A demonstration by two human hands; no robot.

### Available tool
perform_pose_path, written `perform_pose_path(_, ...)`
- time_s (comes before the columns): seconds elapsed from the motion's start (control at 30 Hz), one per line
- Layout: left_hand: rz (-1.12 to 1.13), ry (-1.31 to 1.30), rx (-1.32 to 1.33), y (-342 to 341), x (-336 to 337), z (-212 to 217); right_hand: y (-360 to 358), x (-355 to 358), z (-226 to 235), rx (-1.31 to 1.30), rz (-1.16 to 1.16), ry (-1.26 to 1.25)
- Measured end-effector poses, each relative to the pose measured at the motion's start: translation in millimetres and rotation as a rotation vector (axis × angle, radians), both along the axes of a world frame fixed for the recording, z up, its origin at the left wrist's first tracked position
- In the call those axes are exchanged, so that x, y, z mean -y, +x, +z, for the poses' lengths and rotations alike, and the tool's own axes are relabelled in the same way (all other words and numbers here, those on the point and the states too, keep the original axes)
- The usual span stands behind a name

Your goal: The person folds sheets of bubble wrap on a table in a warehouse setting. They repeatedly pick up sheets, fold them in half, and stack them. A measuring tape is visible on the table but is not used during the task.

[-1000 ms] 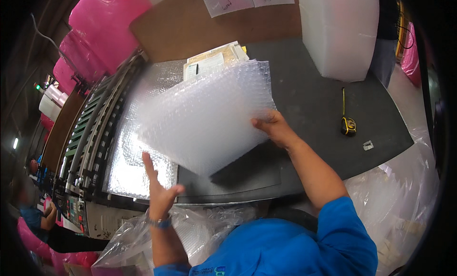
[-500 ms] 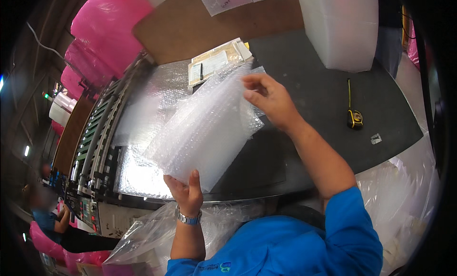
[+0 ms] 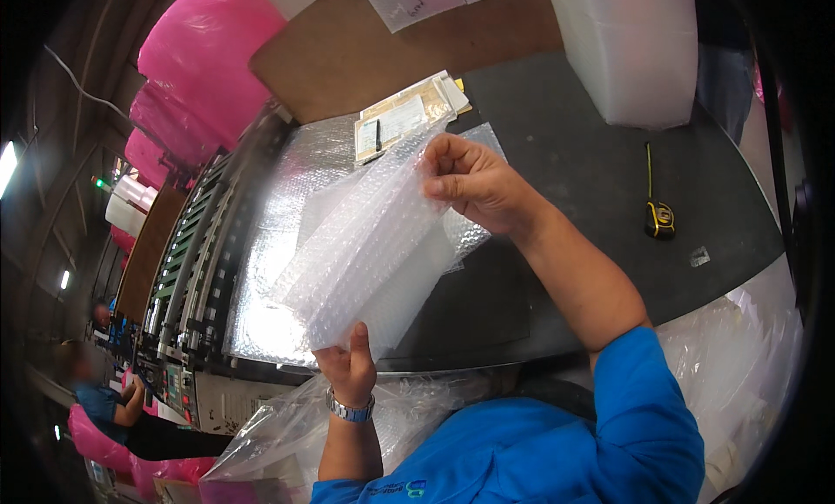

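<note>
At far left, a seated person in a blue top (image 3: 103, 406) is visible at the lower edge, blurred. Above, glossy pink film rolls (image 3: 204, 56) bulge in rounded stacks. Beside them runs a machine (image 3: 193, 273) with parallel metal rails and green fittings, set along the left edge of the dark work table (image 3: 574, 169).

A wide layer of clear bubble film (image 3: 283, 208) lies flat on the table next to the machine; its surface is dimpled and reflective.

The left hand (image 3: 348, 367) is at lower centre, wearing a metal wristwatch (image 3: 350, 409). Its fingers and thumb are closed on the lower end of a bubble wrap sheet (image 3: 370, 243). The sheet is translucent, covered in small round cells, and folded into a long slanted band held above the table. The right hand (image 3: 474, 184) pinches the upper end of the same sheet between thumb and fingers. The two hands are well apart, one at each end of the band.

Behind the right hand lies a stack of paper documents (image 3: 402, 117) with a dark pen on top. A brown board (image 3: 409, 56) stands behind it.

Further right stands a white, rectangular foam stack (image 3: 635, 47). Nearer, a yellow-and-black tape measure (image 3: 659, 217) lies on the table, its blade partly extended. Crinkled clear plastic bags (image 3: 735, 365) hang at the table's near edge.
</note>
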State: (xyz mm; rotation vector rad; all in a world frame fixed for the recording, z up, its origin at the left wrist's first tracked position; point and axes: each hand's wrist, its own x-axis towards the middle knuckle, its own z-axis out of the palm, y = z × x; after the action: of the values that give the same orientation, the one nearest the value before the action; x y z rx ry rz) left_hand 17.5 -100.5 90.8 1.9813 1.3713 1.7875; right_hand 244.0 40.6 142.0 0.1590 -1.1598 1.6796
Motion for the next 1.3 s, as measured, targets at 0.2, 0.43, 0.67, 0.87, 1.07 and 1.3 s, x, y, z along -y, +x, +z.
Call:
perform_pose_path(0.2, -0.039, -0.118, 0.052, 0, 0, 2, 0, 0, -4, -0.051, 0.059, -0.038)
perform_pose_path(0.43, -0.049, -0.029, 0.087, 7, 0, 6, -2, 0, -6, -0.029, 0.04, -0.025)
perform_pose_path(0.67, -0.025, -0.023, 0.122, 5, -2, 2, -3, 4, -4, 0.005, 0.01, 0.003)
perform_pose_path(0.87, -0.012, -0.027, 0.12, -2, -3, 6, 9, 7, 8, 0.139, -0.25, 0.172)
perform_pose_path(1.07, -0.003, -0.022, -0.006, -15, 1, 4, 43, 13, 29, 0.427, -1.282, 0.625)
perform_pose_path(1.3, -0.236, 0.083, 0.261, -17, -1, 7, 58, 12, 28, 0.355, -0.575, 0.303)
